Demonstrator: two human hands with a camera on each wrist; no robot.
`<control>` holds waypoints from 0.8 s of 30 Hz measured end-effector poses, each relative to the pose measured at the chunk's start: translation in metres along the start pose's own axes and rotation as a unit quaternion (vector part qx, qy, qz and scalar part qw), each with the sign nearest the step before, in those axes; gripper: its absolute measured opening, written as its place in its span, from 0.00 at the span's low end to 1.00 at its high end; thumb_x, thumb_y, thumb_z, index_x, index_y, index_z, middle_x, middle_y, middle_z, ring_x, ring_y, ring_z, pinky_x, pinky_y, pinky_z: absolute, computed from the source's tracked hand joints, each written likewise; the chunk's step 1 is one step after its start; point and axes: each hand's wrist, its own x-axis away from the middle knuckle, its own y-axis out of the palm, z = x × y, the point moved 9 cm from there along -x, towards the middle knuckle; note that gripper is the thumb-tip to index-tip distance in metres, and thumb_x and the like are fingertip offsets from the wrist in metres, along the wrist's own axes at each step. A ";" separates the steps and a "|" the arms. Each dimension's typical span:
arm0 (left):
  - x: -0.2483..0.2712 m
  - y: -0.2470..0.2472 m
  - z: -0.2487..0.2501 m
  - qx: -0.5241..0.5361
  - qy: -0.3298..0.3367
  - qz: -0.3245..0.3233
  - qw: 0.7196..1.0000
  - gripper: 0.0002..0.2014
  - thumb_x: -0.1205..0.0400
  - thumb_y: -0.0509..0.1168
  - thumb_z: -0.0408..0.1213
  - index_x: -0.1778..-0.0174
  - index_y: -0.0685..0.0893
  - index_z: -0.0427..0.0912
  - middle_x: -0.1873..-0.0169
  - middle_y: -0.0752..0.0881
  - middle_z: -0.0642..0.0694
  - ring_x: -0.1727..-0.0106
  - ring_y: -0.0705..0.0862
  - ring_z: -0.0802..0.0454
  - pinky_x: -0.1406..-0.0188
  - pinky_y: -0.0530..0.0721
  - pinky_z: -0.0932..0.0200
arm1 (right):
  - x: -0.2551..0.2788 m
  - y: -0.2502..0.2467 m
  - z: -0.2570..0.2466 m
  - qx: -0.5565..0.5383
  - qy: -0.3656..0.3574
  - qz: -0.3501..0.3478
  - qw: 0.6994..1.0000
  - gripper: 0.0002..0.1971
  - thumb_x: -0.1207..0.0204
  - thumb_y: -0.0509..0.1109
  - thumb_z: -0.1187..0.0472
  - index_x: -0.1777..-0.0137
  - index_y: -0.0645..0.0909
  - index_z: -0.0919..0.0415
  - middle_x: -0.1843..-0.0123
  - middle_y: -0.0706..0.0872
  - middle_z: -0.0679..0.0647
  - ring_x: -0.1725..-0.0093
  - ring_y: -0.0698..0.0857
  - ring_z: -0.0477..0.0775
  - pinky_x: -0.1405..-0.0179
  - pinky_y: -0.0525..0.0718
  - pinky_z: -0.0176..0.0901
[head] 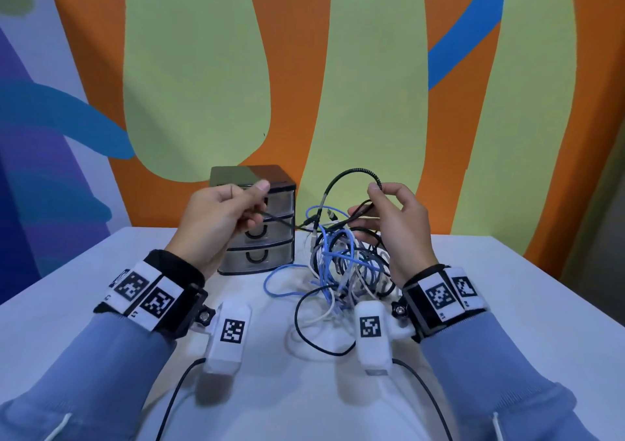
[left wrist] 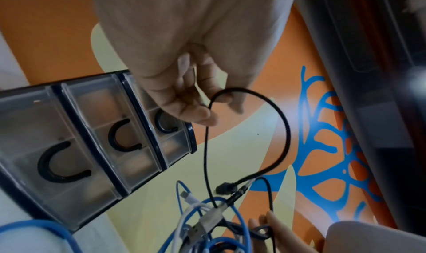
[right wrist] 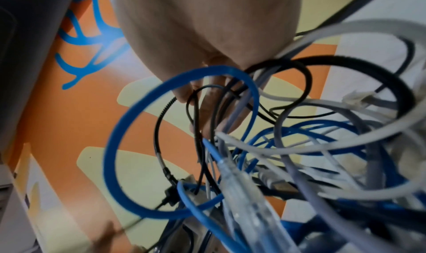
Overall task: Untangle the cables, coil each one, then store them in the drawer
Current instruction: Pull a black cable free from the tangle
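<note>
Near the middle of the head view, both hands are up over the white desk (head: 507, 288). The left hand (head: 223, 217) pinches a thin black cable (head: 280, 221) in front of the drawers (head: 270, 234). The right hand (head: 395, 224) holds another cable, with a braided loop (head: 348, 175) standing up over it. Below the right hand, at the center, sits the pile (head: 341, 271) of blue, white and black cables, all mixed up. All three drawers look closed.

Next, the left wrist view. The left hand (left wrist: 184, 71) is at the top, with its fingers (left wrist: 191, 111) curled on the black cable (left wrist: 284, 127). That cable bends in a big loop and runs down to the pile (left wrist: 207, 220) at the bottom. The drawers (left wrist: 76, 142) fill the left side.

Last, the right wrist view. The right hand (right wrist: 207, 38) is at the top. Its fingers (right wrist: 207, 114) reach down among thin black strands, and a big blue loop (right wrist: 147, 100) crosses in front. I cannot tell just which strand they hold. It is blurry.

I think the job is only starting: no cable is free yet. To do this step well, pull the black cable slowly. Hold the pile still with the right hand. Follow the cable to its plug, and slip the plug back through each loop. Pulling hard could make the knots tighter.
</note>
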 end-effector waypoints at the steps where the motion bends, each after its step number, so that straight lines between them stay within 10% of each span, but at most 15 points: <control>1: -0.001 0.001 0.000 -0.009 0.007 -0.006 1.000 0.11 0.18 0.79 0.37 0.58 0.85 0.36 0.61 0.89 0.38 0.65 0.83 0.48 0.63 0.85 0.62 | 0.000 0.001 -0.002 0.002 -0.006 -0.007 1.000 0.09 0.11 0.71 0.54 0.39 0.81 0.59 0.54 0.95 0.66 0.64 0.92 0.58 0.64 0.90 0.48; 6: 0.000 -0.002 0.005 -0.145 0.046 -0.031 0.988 0.05 0.18 0.79 0.30 0.47 0.94 0.37 0.56 0.95 0.38 0.59 0.89 0.52 0.53 0.87 0.63 | 0.005 0.006 -0.016 0.006 -0.037 -0.021 0.999 0.10 0.11 0.71 0.54 0.40 0.82 0.60 0.56 0.95 0.62 0.65 0.93 0.57 0.64 0.87 0.40; 9: 0.001 0.003 0.011 -0.291 0.110 -0.053 0.949 0.03 0.17 0.79 0.34 0.53 0.97 0.46 0.60 0.96 0.49 0.66 0.87 0.64 0.60 0.83 0.68 | 0.005 0.004 -0.022 -0.012 -0.050 -0.011 0.999 0.10 0.11 0.71 0.55 0.39 0.82 0.62 0.57 0.95 0.62 0.66 0.93 0.56 0.66 0.86 0.36; 15: 0.018 0.006 0.057 -0.383 0.334 -0.037 0.861 0.03 0.21 0.82 0.40 0.53 0.97 0.47 0.59 0.92 0.57 0.58 0.88 0.57 0.58 0.82 0.66 | 0.000 -0.016 -0.017 -0.046 -0.052 0.071 0.995 0.05 0.12 0.72 0.57 0.44 0.82 0.58 0.58 0.95 0.65 0.71 0.90 0.56 0.71 0.86 0.39; 20: 0.008 0.004 0.040 -0.477 0.282 -0.099 0.826 0.08 0.18 0.79 0.37 0.44 0.97 0.51 0.55 0.88 0.57 0.55 0.84 0.64 0.57 0.78 0.67 | 0.000 -0.019 -0.014 -0.061 -0.049 0.085 0.993 0.05 0.11 0.72 0.57 0.45 0.81 0.59 0.56 0.94 0.69 0.75 0.87 0.53 0.74 0.85 0.38; 24: 0.007 0.005 0.032 -0.443 0.217 -0.120 0.862 0.06 0.17 0.79 0.39 0.53 0.95 0.57 0.55 0.88 0.58 0.56 0.84 0.59 0.57 0.80 0.62 | 0.000 -0.014 -0.017 -0.084 -0.045 0.059 0.994 0.07 0.11 0.71 0.56 0.43 0.81 0.60 0.58 0.93 0.68 0.73 0.88 0.53 0.72 0.86 0.37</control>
